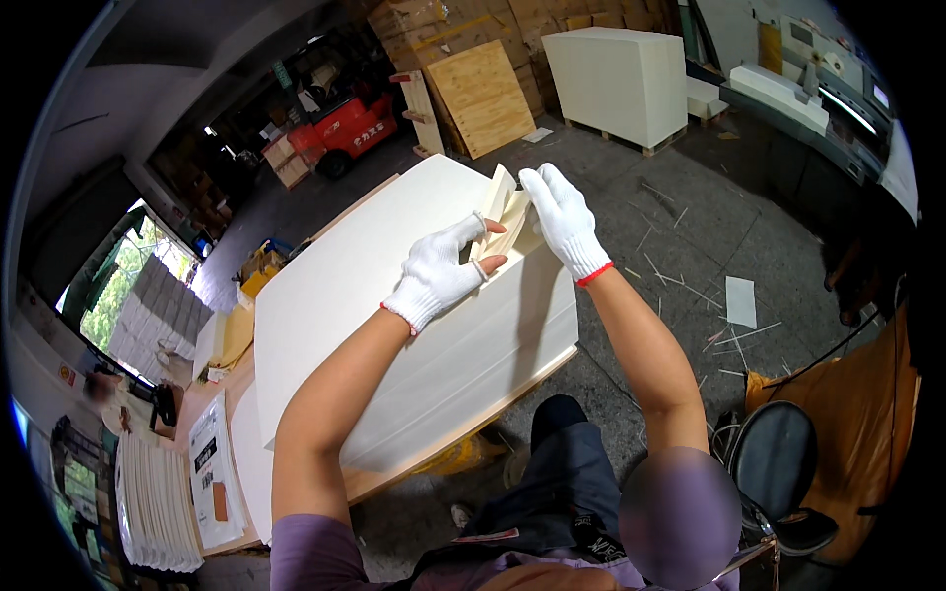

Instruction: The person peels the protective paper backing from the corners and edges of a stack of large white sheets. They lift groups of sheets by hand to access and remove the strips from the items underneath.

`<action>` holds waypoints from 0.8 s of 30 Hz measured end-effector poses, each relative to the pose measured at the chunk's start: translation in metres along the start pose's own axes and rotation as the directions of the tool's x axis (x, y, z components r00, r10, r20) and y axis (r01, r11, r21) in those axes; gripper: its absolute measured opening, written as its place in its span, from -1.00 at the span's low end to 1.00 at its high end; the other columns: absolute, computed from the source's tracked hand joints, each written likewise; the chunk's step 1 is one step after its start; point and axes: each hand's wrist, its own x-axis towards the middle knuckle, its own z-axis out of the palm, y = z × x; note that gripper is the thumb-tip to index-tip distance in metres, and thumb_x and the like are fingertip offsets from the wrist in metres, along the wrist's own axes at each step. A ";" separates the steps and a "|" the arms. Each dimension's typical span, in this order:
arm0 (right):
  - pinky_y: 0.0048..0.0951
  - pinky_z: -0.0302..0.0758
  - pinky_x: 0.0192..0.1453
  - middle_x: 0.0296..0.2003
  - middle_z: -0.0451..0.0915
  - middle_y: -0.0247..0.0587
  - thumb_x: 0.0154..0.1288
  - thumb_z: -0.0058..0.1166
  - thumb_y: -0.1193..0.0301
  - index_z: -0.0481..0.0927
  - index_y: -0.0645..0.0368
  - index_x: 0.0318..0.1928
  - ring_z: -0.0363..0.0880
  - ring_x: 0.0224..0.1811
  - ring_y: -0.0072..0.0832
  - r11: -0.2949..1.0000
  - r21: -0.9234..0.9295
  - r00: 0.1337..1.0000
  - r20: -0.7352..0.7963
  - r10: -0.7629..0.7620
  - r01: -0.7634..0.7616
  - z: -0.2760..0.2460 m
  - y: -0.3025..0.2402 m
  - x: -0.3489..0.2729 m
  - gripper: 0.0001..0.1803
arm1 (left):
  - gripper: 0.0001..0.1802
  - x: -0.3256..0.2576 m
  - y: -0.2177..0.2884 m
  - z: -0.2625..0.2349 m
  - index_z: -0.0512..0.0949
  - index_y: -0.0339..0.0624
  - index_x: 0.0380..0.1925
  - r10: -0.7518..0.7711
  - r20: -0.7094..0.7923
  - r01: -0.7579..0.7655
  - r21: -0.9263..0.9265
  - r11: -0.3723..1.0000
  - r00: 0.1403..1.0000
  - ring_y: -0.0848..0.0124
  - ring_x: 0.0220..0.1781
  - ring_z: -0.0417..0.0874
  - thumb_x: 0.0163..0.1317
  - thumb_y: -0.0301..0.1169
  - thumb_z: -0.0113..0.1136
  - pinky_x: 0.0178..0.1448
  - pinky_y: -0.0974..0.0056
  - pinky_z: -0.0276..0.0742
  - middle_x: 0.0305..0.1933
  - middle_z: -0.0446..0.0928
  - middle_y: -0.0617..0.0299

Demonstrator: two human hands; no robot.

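Observation:
A tall stack of large white paper sheets (365,246) lies on a wooden board in front of me. At its far right corner, a batch of loose sheets (503,222) is bent up and fanned apart. My left hand (439,266) wears a white glove with bare thumb and fingertip showing, and is closed on the left side of the lifted sheets. My right hand (562,215), in a white glove with a red cuff, has its fingers bent together at the right edge of these sheets. Its thumb is mostly hidden.
Another white paper stack (621,84) stands on a pallet at the back. A red forklift (345,128) and a plywood panel (483,98) are behind the table. A grey machine (818,108) stands far right. Paper strips litter the floor; a black stool (774,458) is near right.

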 end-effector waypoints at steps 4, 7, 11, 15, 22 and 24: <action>-0.26 0.47 -0.20 -0.52 0.52 -0.10 0.53 -0.12 -0.14 0.45 0.21 -0.27 0.56 -0.45 -0.28 1.000 0.013 1.000 0.002 0.006 -0.006 0.000 -0.002 -0.001 -0.41 | -0.56 0.000 -0.007 0.000 0.63 0.02 0.16 0.091 -0.048 -0.086 0.080 0.993 0.995 0.47 -0.35 0.62 0.28 -0.19 0.33 -0.15 0.29 0.56 -0.35 0.65 0.25; -0.27 0.47 -0.20 -0.53 0.53 -0.12 0.53 -0.12 -0.14 0.46 0.21 -0.27 0.56 -0.45 -0.32 1.000 0.009 1.000 0.012 0.007 -0.007 -0.001 -0.002 -0.002 -0.41 | -0.57 -0.001 -0.005 -0.001 0.64 0.09 0.17 0.088 -0.047 -0.084 0.076 0.994 0.995 0.41 -0.32 0.65 0.28 -0.22 0.32 -0.14 0.25 0.57 -0.33 0.65 0.21; -0.29 0.46 -0.20 -0.52 0.52 -0.13 0.51 -0.10 -0.15 0.47 0.21 -0.26 0.56 -0.44 -0.36 0.999 0.007 0.998 0.028 0.048 -0.048 -0.004 -0.005 -0.001 -0.40 | -0.55 -0.001 0.007 -0.003 0.63 0.10 0.19 0.032 -0.017 -0.030 0.116 0.993 0.999 0.33 -0.29 0.70 0.27 -0.27 0.28 -0.11 0.23 0.60 -0.29 0.67 0.12; -0.23 0.51 -0.15 -0.44 0.61 -0.08 0.48 -0.05 -0.17 0.52 0.19 -0.23 0.65 -0.34 -0.23 0.996 -0.078 0.999 0.011 -0.031 0.032 -0.022 -0.008 -0.008 -0.41 | -0.45 -0.004 -0.007 0.011 0.59 0.11 0.25 0.431 -0.151 -0.357 0.359 0.863 0.890 0.13 -0.19 0.77 0.19 -0.36 0.22 0.00 0.18 0.67 -0.14 0.73 0.02; -0.11 0.55 -0.13 -0.33 0.72 -0.02 0.33 -0.11 -0.37 0.62 0.15 -0.31 0.72 -0.21 -0.06 0.726 -0.681 0.941 0.300 0.153 0.099 -0.053 -0.014 -0.016 -0.24 | -0.44 -0.010 0.000 0.003 0.56 0.21 0.26 0.166 -0.081 -0.126 0.363 0.923 0.983 0.03 -0.05 0.75 0.19 -0.23 0.17 0.06 0.08 0.67 0.00 0.71 0.02; -0.10 0.56 -0.18 -0.35 0.72 -0.07 0.36 -0.09 -0.31 0.65 0.12 -0.31 0.72 -0.22 -0.09 0.670 -0.691 0.945 0.324 -0.049 0.271 -0.049 -0.002 -0.013 -0.30 | -0.50 -0.006 0.001 0.002 0.57 0.18 0.22 0.138 -0.028 -0.110 0.454 0.884 0.990 0.07 -0.02 0.74 0.25 -0.12 0.15 0.03 0.04 0.65 0.04 0.69 0.06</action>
